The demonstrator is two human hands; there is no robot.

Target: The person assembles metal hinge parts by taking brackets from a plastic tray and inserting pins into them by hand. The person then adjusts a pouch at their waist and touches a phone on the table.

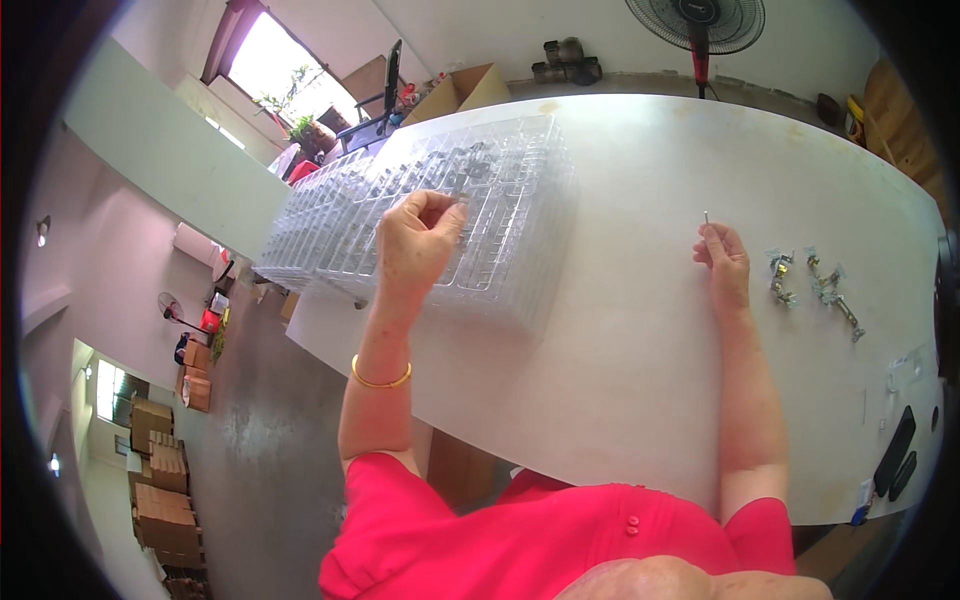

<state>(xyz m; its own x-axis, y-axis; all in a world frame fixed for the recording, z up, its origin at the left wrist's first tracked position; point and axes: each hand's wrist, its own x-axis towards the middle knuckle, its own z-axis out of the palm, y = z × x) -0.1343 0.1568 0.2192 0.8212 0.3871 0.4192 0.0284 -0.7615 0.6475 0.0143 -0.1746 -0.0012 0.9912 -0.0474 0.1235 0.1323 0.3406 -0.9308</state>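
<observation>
My left hand, a gold bangle on its wrist, is raised over a stack of clear plastic compartment trays. Thumb and fingers are pinched at a small greyish piece, too small to make out. Rows of small grey metal parts lie in the tray compartments. To the right, above the white table, my right hand pinches a thin metal pin, its tip pointing up. Beyond that hand lie small brass and silver metal fittings, with another group of fittings beside them.
Near the table's right edge rest a black case and some clear plastic pieces. Behind the table stand a fan, an open cardboard box and a black chair. Stacked cartons line the floor at left.
</observation>
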